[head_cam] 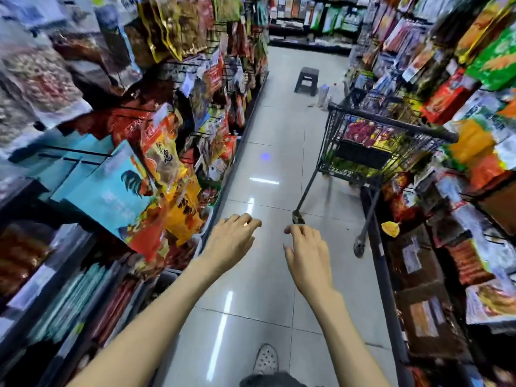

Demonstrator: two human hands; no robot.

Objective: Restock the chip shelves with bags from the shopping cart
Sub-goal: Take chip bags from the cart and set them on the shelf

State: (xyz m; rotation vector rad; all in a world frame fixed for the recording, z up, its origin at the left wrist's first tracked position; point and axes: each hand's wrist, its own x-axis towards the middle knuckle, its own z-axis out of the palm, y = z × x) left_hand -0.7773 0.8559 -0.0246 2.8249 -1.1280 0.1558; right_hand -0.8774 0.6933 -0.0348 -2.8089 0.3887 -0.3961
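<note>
Over aisle floor | left hand outstretched, empty, fingers relaxed | right hand likewise

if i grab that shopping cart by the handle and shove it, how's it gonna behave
The shopping cart should roll easily: it stands on wheels on glossy, smooth tile floor. It looks only partly loaded with bags, so probably light to push. It stands close to the right-hand shelves, so it may clip them if it veers.

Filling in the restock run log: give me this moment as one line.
left hand: open, empty | right hand: open, empty | shopping cart: ahead on right, bags inside | stool: farther down aisle
</note>
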